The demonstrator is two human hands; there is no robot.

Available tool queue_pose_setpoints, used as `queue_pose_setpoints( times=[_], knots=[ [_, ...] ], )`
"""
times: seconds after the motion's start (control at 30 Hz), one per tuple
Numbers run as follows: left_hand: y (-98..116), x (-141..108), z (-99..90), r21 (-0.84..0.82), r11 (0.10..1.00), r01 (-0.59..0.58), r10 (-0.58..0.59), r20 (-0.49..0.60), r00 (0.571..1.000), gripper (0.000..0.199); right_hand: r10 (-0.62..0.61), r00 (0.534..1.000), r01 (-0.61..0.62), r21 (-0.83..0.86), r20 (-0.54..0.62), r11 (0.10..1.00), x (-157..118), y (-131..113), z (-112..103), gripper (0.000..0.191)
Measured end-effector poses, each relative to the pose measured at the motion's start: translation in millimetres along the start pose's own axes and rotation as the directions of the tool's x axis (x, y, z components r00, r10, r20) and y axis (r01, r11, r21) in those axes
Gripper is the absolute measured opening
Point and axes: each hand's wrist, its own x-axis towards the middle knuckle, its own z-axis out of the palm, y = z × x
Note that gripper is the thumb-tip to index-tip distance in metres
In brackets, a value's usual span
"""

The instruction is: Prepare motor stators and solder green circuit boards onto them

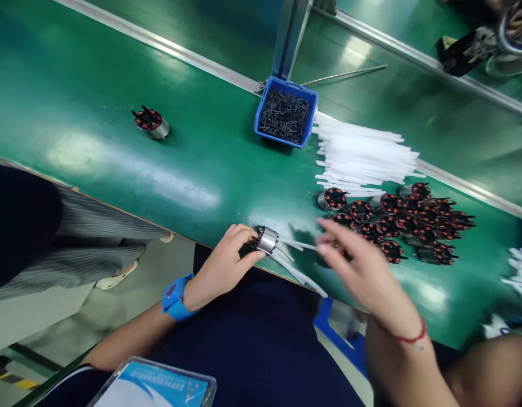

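Near the table's front edge, my left hand (233, 254) grips a motor stator (267, 239) by its side, with fingers and thumb around the metal ring. Several thin white tubes (297, 273) stick out of the stator toward the right. My right hand (354, 257), slightly blurred, has its fingertips at the far end of one of these tubes and appears to pinch it. Behind that hand stands a group of similar stators (388, 226) with copper windings and black leads, partly covered by the fingers.
A blue bin (257, 121) of short black tubes stands at the back, beside a pile of long white tubes (362, 155). One lone stator (158, 129) sits at the left. A person's striped trousers (104, 226) show at left; another person's arm (494, 367) is at lower right.
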Motion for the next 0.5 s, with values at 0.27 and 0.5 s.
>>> queue_pose_setpoints(
  times=[0.27, 0.5],
  knots=[
    [-0.1, 1.8, -5.0, -0.023, 0.998, 0.055, -0.055, 0.033, 0.998, 0.013, 0.048, 0.999, -0.024, -0.605, 0.024, 0.796, 104.3, 77.6, -75.9, 0.025],
    [-1.5, -2.5, -5.9, -0.025, 0.994, 0.105, -0.104, 0.029, 0.994, 0.013, 0.11, 0.975, 0.037, -0.624, 0.195, 0.78, 132.2, 98.0, -65.0, 0.016]
  ],
)
